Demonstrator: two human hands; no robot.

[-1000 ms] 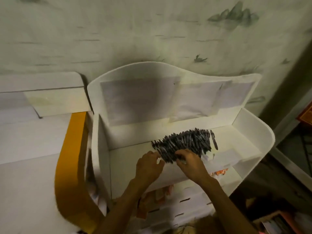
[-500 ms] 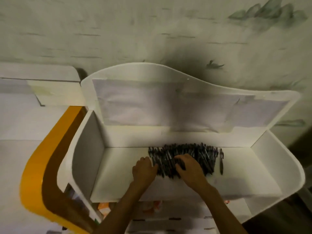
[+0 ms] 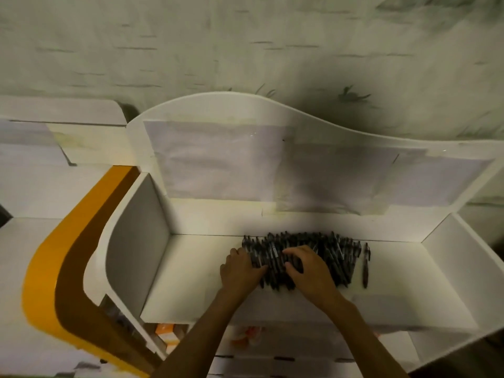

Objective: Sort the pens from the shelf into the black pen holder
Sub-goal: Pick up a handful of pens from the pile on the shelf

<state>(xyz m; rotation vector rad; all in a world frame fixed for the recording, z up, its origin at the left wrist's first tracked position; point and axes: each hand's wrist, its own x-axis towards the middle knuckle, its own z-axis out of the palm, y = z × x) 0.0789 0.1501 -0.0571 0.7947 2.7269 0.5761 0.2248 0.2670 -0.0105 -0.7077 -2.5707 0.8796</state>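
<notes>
A heap of several dark pens [image 3: 331, 251] lies on the white shelf [image 3: 191, 268], toward its back middle. One pen [image 3: 365, 264] lies apart at the heap's right edge. My left hand [image 3: 240, 270] rests against the heap's left end, fingers curled onto the pens. My right hand [image 3: 308, 271] lies on top of the heap's left half, fingers bent over the pens. Whether either hand grips any pen is hidden. No black pen holder is in view.
The shelf has a tall curved white back panel [image 3: 245, 159] and side walls [image 3: 136, 241]. An orange and brown curved band [image 3: 62, 268] runs at the left. Below the shelf sit orange boxes [image 3: 165, 332] and slotted drawers.
The view has swung over and closer to the shelf. Both hands have moved further onto the left part of the pen heap.
</notes>
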